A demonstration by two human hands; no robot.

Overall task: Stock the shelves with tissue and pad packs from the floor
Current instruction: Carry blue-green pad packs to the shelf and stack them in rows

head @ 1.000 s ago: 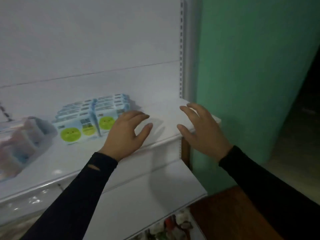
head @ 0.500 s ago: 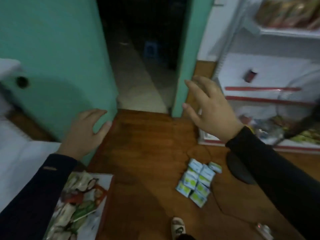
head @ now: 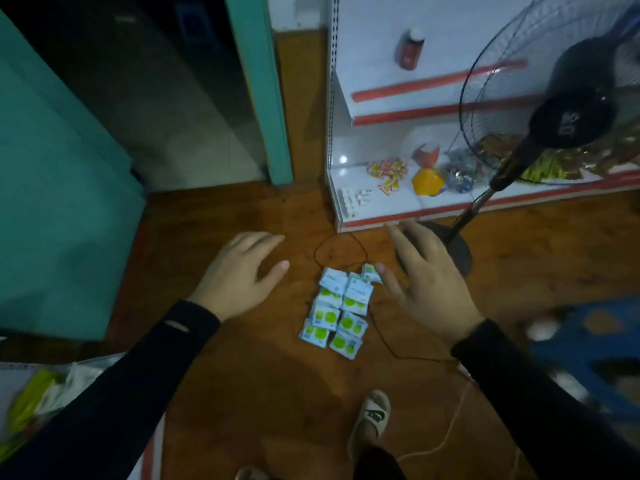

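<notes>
Both grips spread, holding nothing: left hand [head: 239,275] and right hand [head: 429,282] hover either side of tissue packs [head: 337,311]. Packs lie clustered on wood floor [head: 242,393], black cable [head: 341,251] beside them.

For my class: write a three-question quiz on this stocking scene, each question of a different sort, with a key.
1. True or false: the left hand is holding a pack.
2. The tissue packs lie on: A) a shelf B) the wooden floor C) a chair.
3. Fill in: a black ___ loops on the floor just beyond the packs.

Key: 1 false, both it and the right hand are open and empty. 2 B. 3 cable.
</notes>
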